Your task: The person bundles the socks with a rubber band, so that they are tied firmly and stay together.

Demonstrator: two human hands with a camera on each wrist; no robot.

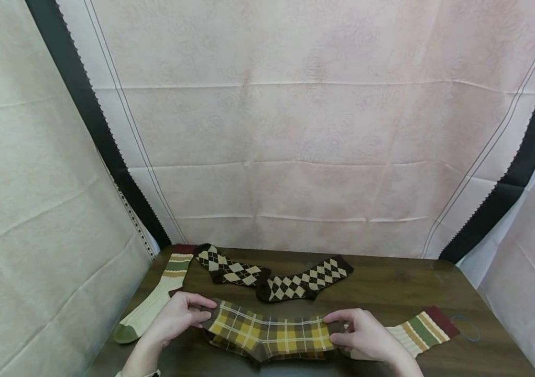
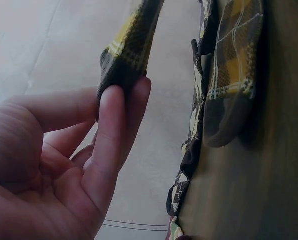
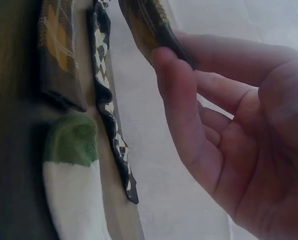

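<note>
A yellow and brown plaid sock (image 1: 291,335) is stretched sideways above the table, pinched at its dark toe by the left hand (image 1: 173,320) and at its dark cuff by the right hand (image 1: 371,335). Beneath it lies a second plaid sock (image 2: 233,65), whose dark end shows in the left wrist view. Thumb and fingers of the left hand (image 2: 74,145) close on the dark end of the raised sock (image 2: 121,70). In the right wrist view the right hand (image 3: 233,120) pinches the other end (image 3: 171,42); the lower plaid sock (image 3: 61,55) sits apart from it.
Two argyle socks (image 1: 239,273) (image 1: 305,280) lie behind the plaid ones on the brown table (image 1: 390,277). A cream sock with a green toe (image 1: 154,303) is at the left; another striped sock (image 1: 420,332) is at the right, near a thin blue loop (image 1: 472,335). Pale cloth hangs around.
</note>
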